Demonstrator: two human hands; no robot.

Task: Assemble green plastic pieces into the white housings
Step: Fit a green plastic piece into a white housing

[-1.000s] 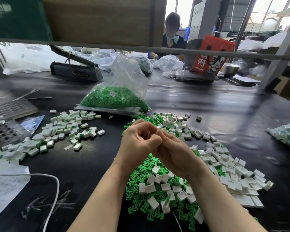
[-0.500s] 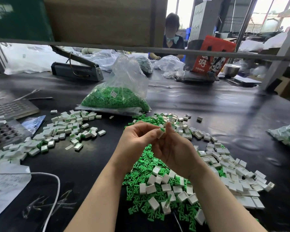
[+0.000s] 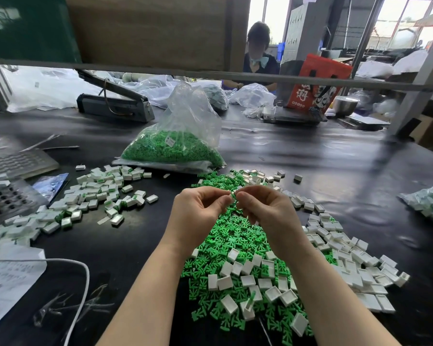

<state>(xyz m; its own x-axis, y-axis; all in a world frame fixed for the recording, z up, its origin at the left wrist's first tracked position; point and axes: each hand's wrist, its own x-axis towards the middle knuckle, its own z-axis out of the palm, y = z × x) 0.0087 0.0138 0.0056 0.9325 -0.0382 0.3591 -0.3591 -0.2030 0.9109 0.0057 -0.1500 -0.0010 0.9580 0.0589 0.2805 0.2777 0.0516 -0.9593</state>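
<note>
Both hands meet above the worktop [image 3: 310, 171]: the left hand [image 3: 198, 213] and right hand [image 3: 265, 208] pinch a small green piece [image 3: 233, 194] between their fingers, seemingly for fitting. Loose green pieces [image 3: 233, 233] and white housings [image 3: 345, 255] lie heaped just below for easy reach.

Black bench [image 3: 310, 156] surface, glossy under daylight. Grey metal rail [image 3: 285, 77] crossing overhead, brown board [image 3: 148, 28] above it. Bright windows [image 3: 405, 18] seen at back right; grey upright post [image 3: 420, 78] at right.
</note>
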